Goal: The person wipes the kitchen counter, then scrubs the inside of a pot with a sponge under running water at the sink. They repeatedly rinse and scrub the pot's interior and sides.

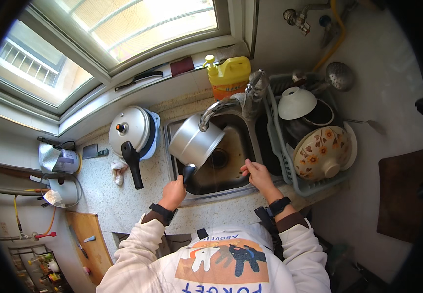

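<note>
My left hand [174, 193] grips the black handle [189, 173] of a silver metal pot [195, 140]. The pot is tipped on its side over the stainless-steel sink [246, 136], its mouth turned down and to the right, so its inside is hidden. Above its far side hangs the curved spout of the faucet [218, 107]. My right hand [257, 175] hovers over the sink's right front part, fingers partly curled and apart, with nothing seen in them. The dark drain [219, 158] shows past the pot's rim.
To the left, a pressure-cooker lid [130, 126] with a black handle rests on a blue-rimmed basin; a cleaver [94, 151] and a crumpled cloth [118, 171] lie nearby. A yellow pump bottle [229, 75] stands behind the sink. At right, a grey dish rack [308, 189] holds bowls and a flowered lid [321, 152].
</note>
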`<state>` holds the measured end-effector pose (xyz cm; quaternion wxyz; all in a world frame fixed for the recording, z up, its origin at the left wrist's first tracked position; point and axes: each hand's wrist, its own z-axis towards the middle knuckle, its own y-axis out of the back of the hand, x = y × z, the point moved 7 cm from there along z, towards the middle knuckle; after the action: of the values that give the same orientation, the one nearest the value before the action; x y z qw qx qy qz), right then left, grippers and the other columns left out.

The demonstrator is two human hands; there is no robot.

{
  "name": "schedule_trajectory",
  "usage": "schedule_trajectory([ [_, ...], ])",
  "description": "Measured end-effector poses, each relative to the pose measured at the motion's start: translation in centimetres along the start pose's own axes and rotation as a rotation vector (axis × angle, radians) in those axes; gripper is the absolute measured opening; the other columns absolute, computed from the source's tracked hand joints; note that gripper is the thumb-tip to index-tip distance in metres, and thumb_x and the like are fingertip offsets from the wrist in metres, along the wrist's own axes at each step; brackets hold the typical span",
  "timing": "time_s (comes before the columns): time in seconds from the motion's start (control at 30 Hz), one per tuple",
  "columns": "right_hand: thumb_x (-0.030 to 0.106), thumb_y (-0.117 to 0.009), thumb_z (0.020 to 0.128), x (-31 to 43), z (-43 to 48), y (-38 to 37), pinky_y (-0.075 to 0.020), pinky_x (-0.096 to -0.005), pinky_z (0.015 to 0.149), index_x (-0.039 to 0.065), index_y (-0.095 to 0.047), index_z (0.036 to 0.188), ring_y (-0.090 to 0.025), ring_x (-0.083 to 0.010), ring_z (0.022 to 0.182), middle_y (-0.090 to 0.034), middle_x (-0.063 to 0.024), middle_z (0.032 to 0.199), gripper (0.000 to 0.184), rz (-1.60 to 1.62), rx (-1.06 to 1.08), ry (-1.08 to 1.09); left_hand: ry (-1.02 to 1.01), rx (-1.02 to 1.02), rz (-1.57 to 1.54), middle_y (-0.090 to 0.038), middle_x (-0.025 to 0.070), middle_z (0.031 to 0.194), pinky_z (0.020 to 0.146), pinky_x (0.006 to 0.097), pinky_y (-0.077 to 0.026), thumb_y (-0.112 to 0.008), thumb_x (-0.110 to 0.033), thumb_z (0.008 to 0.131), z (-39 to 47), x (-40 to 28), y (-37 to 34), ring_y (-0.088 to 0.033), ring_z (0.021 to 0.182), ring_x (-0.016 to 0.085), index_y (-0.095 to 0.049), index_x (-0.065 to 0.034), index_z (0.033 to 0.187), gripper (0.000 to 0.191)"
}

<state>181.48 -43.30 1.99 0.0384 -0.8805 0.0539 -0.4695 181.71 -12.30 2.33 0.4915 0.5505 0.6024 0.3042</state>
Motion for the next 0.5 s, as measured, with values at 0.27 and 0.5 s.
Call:
schedule_trajectory([
  [0.27, 0.042, -0.049, 0.096, 5.6, 1.3, -0.7, -0.0382, -0.0262, 0.052, 0.003, -0.06, 0.065, -0.048, -0.0085, 0.052, -0.052, -0.0007, 0.055, 0.051, -0.216, -0.04, 0.125, 0.229, 0.343, -0.706, -0.059, 0.0138, 0.064, 0.05, 0.0373, -0.047, -0.067, -0.017, 0.086, -1.7, -1.4, 0.5, -0.06, 0.055, 0.025, -0.048, 0.0051, 0.11, 0.037],
  [0.5, 0.038, -0.053, 0.09, 14.7, 3.4, -0.4, -0.0418, -0.0347, 0.058, 0.002, -0.058, 0.061, -0.054, -0.0179, 0.057, -0.054, -0.0081, 0.056, 0.047, -0.486, -0.161, 0.302, 0.407, 0.531, -1.376, -0.041, -0.0023, 0.062, 0.042, 0.0238, -0.032, -0.065, -0.012, 0.09, -5.6, -2.7, 1.5, -0.04, 0.049, 0.007, -0.045, -0.0059, 0.099, 0.023],
])
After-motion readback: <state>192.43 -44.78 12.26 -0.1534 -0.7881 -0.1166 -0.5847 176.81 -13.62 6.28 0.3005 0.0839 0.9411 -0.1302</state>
